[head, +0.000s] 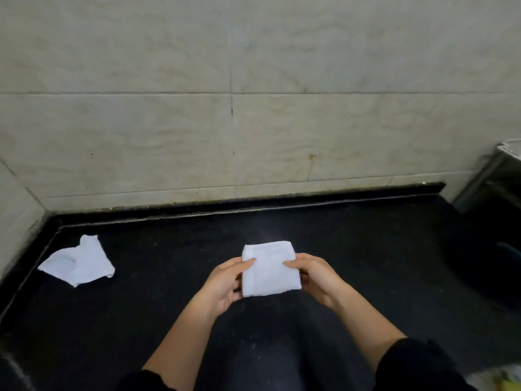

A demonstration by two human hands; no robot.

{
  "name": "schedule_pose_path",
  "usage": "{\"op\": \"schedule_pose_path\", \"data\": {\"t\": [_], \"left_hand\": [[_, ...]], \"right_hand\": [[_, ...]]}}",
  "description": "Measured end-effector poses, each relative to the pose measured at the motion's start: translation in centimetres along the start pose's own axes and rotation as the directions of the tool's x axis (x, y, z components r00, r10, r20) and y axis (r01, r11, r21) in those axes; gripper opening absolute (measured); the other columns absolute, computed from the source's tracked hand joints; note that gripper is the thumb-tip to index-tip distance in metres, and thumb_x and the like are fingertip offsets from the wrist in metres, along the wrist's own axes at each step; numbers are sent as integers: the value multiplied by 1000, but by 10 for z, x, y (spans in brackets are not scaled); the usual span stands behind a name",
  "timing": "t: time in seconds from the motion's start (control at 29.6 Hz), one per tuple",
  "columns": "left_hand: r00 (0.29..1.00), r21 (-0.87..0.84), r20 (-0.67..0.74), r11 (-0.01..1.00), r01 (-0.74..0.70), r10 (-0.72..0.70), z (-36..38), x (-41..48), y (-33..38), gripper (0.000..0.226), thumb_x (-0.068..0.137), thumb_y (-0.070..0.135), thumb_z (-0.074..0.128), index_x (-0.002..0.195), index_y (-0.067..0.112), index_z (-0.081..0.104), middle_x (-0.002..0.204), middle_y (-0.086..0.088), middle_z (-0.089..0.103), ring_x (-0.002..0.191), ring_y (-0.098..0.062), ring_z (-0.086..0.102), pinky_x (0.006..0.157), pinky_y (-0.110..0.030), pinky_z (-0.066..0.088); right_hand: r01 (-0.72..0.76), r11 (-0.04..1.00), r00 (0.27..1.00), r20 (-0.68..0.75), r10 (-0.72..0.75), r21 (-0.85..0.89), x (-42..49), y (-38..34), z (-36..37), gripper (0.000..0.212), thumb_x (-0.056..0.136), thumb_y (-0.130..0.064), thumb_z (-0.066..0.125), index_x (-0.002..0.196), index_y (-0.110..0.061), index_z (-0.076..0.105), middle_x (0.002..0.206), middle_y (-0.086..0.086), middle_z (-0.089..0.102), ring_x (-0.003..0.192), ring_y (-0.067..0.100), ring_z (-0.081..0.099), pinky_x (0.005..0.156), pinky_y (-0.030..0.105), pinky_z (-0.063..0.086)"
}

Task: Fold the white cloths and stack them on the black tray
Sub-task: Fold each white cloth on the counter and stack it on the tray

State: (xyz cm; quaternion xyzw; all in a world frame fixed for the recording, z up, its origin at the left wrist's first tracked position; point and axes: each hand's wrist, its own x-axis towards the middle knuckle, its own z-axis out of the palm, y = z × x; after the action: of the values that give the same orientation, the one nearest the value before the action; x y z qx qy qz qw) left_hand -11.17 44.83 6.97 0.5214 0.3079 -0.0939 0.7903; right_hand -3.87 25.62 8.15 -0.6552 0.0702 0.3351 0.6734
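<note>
White cloth (269, 270), folded into a small neat rectangle, is held between my two hands just above the black table (366, 249). My left hand (225, 280) grips its left edge, thumb lying on the top face near the upper corner and the fingers curled underneath. My right hand (315, 277) pinches the right edge the same way, thumb on top and fingers tucked below. The hands stay apart, with the width of the folded piece between them. A seam runs down the cloth close to the left thumb. Well off to the left of my left hand, and a little farther from me, a second cloth (79, 262) lies loose and rumpled on the table, near the corner where the tiled wall (169, 108) meets it. Far to the right of my right hand, a metal rack (496, 176) stands against the wall. Black sleeves (417, 365) cover my upper arms.
</note>
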Motion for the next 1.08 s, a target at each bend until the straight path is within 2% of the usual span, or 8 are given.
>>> {"op": "schedule_pose_path", "data": {"t": [0.17,0.34,0.54,0.68,0.88,1.08], "left_hand": [[990,137,93,986,94,-107,39,4,-25,22,87,14,68,109,11,66,102,-9,73,93,-24,70,73,-37,57],[973,206,160,970,130,-165,73,9,-38,18,86,12,70,104,13,68,99,-9,74,93,-24,70,74,-36,57],[940,280,297,957,82,-167,159,10,-38,20,85,12,70,105,13,68,100,-8,75,93,-23,71,74,-34,58],[924,312,350,949,39,-153,224,10,-44,22,84,12,70,106,14,69,97,-6,76,89,-20,72,71,-32,58],[916,353,370,935,14,-154,329,4,-78,26,85,13,69,111,14,68,101,-6,75,88,-19,72,65,-29,58],[894,360,429,932,-35,-132,439,1,-86,27,83,15,70,110,15,69,96,-5,75,79,-16,73,57,-26,56]], "right_hand": [[-20,993,985,-166,40,120,-32,32,-42,25,81,-5,65,106,-5,67,97,11,73,82,23,68,63,31,54],[-22,983,966,-249,68,183,-58,42,-77,18,81,-2,63,97,-10,66,82,7,68,71,20,62,59,27,49],[68,977,936,-352,7,200,-91,26,-155,21,81,-2,62,101,-8,66,85,10,67,73,22,60,64,31,47],[128,972,916,-400,-38,199,-109,17,-213,18,82,-2,62,97,-9,67,86,11,66,76,23,60,61,29,50],[105,969,891,-453,8,224,-139,18,-309,14,82,-2,62,91,-11,68,74,5,63,61,16,54,50,22,45],[153,970,864,-503,-39,188,-168,-8,-408,14,81,-1,62,87,-12,67,66,2,56,54,13,48,50,21,44]]}}
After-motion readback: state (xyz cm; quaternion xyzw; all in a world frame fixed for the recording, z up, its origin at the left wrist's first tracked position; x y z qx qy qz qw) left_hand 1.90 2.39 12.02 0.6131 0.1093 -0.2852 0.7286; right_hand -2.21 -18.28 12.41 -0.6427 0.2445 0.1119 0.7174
